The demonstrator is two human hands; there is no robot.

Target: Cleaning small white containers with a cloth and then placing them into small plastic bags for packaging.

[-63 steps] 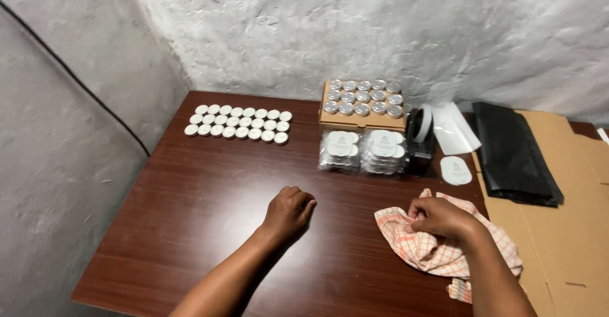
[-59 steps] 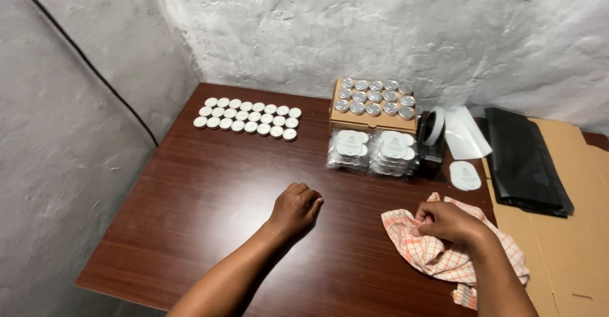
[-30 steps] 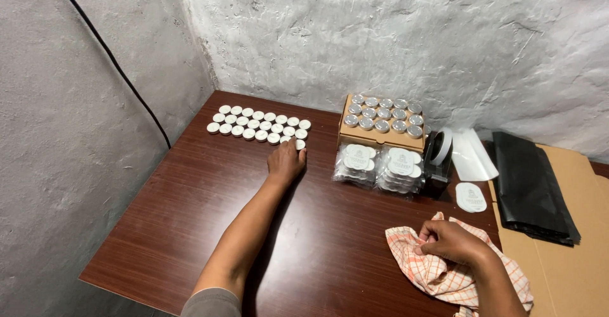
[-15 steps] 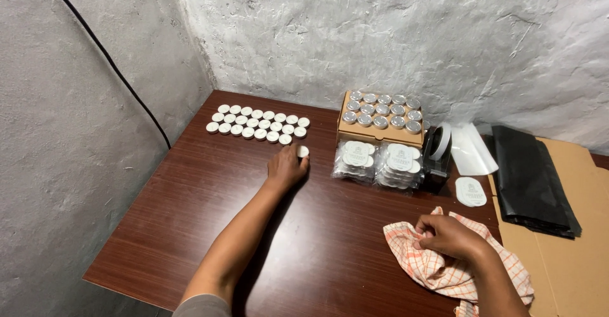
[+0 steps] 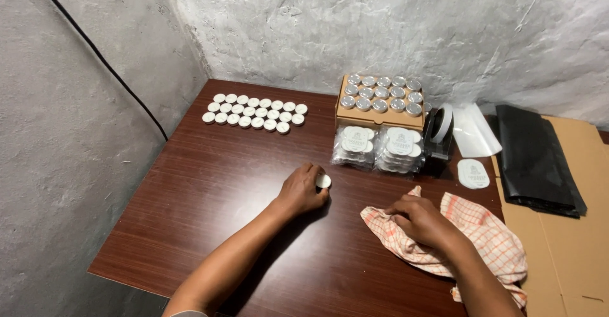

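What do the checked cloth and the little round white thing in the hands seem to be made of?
The checked cloth under the right hand looks like soft woven cotton: it creases and folds loosely. The small white disc in the left hand looks smooth and matte, possibly wax or plastic.

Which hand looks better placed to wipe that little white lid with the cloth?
The right hand, probably. It already rests on the checked cloth and grips a fold of it, while the left hand holds the lid close beside it on the table.
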